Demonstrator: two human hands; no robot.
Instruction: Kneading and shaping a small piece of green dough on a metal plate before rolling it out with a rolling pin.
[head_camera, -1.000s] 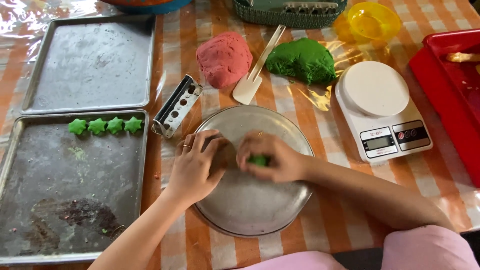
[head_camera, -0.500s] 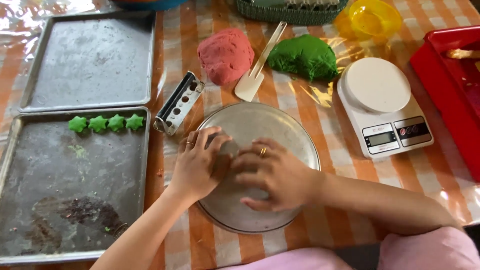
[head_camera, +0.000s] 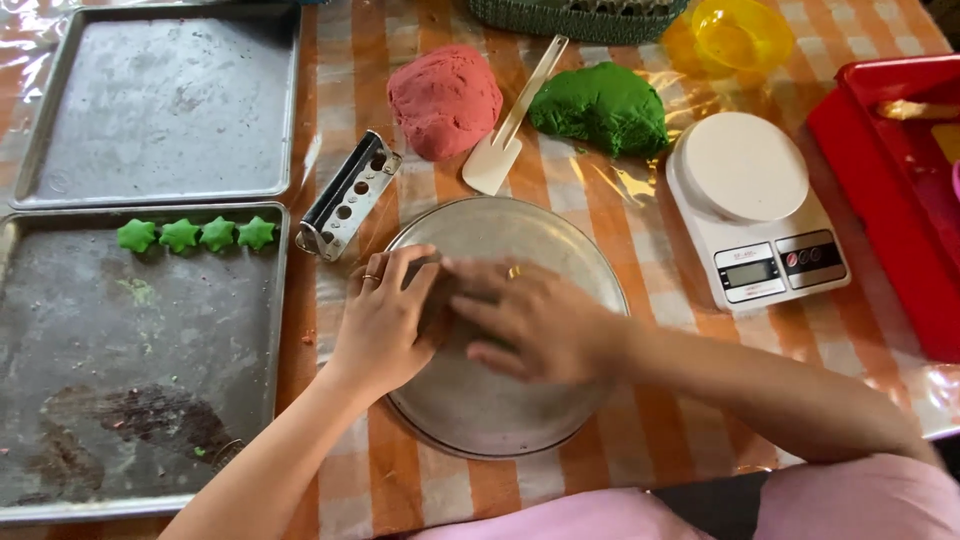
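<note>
Tabletop pan: green dough now hidden

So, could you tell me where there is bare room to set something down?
The far tray is bare; the near tray is free below its green stars. The scale top is free. Crowded: the round pan, under both hands, and the cloth around the doughs.

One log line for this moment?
left hand: on round metal plate | right hand: pressing beside it | held item: hidden | four green stars: on tray
</note>
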